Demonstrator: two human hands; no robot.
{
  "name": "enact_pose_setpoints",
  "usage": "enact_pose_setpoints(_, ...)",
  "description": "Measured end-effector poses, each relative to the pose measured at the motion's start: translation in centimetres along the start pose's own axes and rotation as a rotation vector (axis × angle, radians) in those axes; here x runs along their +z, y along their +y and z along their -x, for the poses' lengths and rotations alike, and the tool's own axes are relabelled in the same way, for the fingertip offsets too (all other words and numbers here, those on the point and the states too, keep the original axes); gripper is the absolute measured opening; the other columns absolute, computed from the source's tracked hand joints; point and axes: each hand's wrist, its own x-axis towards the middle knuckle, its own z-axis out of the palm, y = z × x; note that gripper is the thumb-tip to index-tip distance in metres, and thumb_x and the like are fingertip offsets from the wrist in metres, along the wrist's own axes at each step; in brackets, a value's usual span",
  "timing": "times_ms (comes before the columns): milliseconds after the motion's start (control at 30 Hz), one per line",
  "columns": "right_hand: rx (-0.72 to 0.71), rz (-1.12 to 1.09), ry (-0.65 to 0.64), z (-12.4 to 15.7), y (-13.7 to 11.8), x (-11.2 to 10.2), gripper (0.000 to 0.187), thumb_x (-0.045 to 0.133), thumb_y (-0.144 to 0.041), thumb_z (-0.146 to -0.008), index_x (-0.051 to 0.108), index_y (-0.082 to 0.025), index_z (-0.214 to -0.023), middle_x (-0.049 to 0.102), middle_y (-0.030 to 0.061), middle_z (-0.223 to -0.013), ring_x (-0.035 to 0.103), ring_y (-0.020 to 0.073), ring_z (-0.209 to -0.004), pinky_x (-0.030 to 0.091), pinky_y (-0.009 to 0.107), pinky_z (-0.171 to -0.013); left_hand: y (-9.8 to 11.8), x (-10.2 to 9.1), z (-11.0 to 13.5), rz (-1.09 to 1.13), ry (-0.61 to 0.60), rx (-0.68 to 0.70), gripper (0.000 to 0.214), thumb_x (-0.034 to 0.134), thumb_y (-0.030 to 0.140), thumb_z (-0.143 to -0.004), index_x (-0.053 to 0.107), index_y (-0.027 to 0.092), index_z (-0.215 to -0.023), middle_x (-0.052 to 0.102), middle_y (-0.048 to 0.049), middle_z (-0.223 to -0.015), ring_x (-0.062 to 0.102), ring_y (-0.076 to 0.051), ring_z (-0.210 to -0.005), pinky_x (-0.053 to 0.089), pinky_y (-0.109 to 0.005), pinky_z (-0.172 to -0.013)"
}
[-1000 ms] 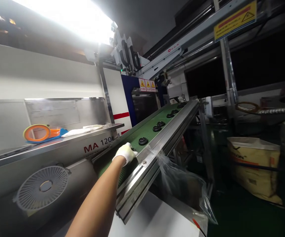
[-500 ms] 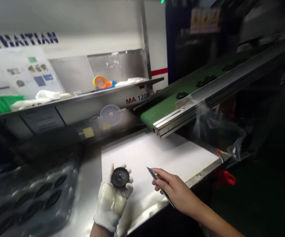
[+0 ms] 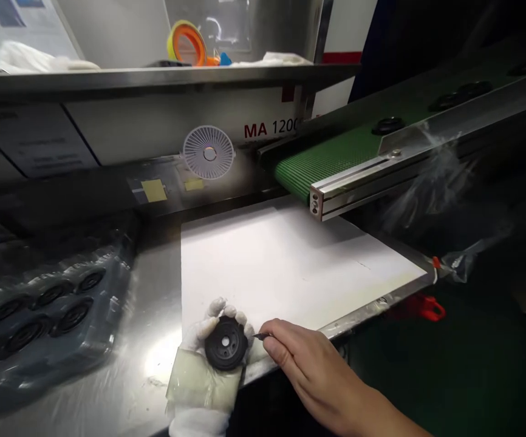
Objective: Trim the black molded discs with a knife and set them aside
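1. Two hands at the front of a steel bench [image 3: 156,358], both closed on what they carry.
2. Left hand [image 3: 199,379], in a white glove [image 3: 194,419]: fingers curl up behind a black disc [image 3: 225,343] and grip it by its rim, face up, so the centre hole and front face seem kept in view.
3. Black disc: sits in the left hand, over the near corner of a white sheet [image 3: 290,261].
4. Right hand [image 3: 313,364], bare: closed in a pinch on a small blade [image 3: 260,335], whose tip lies just beside the disc. Whether they touch, the picture does not settle; the fingers hide most of the blade.
5. Clear plastic tray [image 3: 129,243]: on the bench left of the hands, with black discs in moulded pockets.
6. Green conveyor belt [image 3: 327,161]: carries more black discs and ends, in a metal rail [image 3: 315,201], above the sheet's far edge, well apart from the hands.
7. Shelf [image 3: 153,76]: overhead, holding an orange ring [image 3: 186,44].
8. Red clip [image 3: 420,308]: below the bench's right edge.
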Motion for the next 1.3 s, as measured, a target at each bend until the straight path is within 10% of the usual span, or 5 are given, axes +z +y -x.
enact_pose_setpoints(467, 0.084, 0.3, 0.141, -0.9, 0.8, 3.1, 0.027, 0.031, -0.036, -0.099, 0.054, -0.023, -0.09, 0.057, -0.0005, -0.073, 0.05, 0.0135, -0.059, 0.03, 0.024, -0.054, -2.6, 1.4, -0.7, -0.158, -0.128, 0.252, 0.017, 0.057, 0.014, -0.079, 0.063, 0.022, -0.094, 0.057, 0.0002, -0.078, 0.059, -0.014, -0.073, 0.054, -0.029, -0.07)
enact_pose_setpoints(700, 0.1, 0.274, 0.137, -0.2, 0.0, 4.4, 0.029, 0.029, -0.038, -0.099, 0.054, -0.024, -0.091, 0.059, -0.0002, -0.074, 0.055, 0.0149, -0.064, 0.031, 0.025, -0.056, -2.9, 2.2, -1.1, -0.093, 0.022, 0.338, 0.012, 0.054, 0.016, -0.083, 0.065, 0.02, -0.086, 0.059, 0.0015, -0.071, 0.06, -0.011, -0.067, 0.055, -0.027, -0.068)
enact_pose_setpoints(933, 0.076, 0.245, 0.09, -0.4, -0.1, 4.1, 0.028, 0.031, -0.034, -0.099, 0.053, -0.023, -0.086, 0.059, -0.0005, -0.074, 0.056, 0.0141, -0.065, 0.032, 0.024, -0.058, -1.5, 0.8, -0.5, -0.255, -0.082, 0.182, 0.038, 0.051, 0.018, -0.08, 0.06, 0.021, -0.117, 0.063, -0.0118, -0.112, 0.059, -0.028, -0.104, 0.05, -0.045, -0.087)
enact_pose_setpoints(1300, 0.101, 0.287, 0.127, -0.4, -0.7, 4.8, 0.031, 0.029, -0.039, -0.099, 0.051, -0.023, -0.084, 0.058, -0.0012, -0.072, 0.053, 0.014, -0.063, 0.029, 0.025, -0.057, -1.4, 1.1, -0.5, -0.15, -0.099, 0.295, 0.017, 0.061, 0.014, -0.076, 0.063, 0.018, -0.093, 0.056, 0.0007, -0.07, 0.058, -0.013, -0.067, 0.053, -0.029, -0.065)
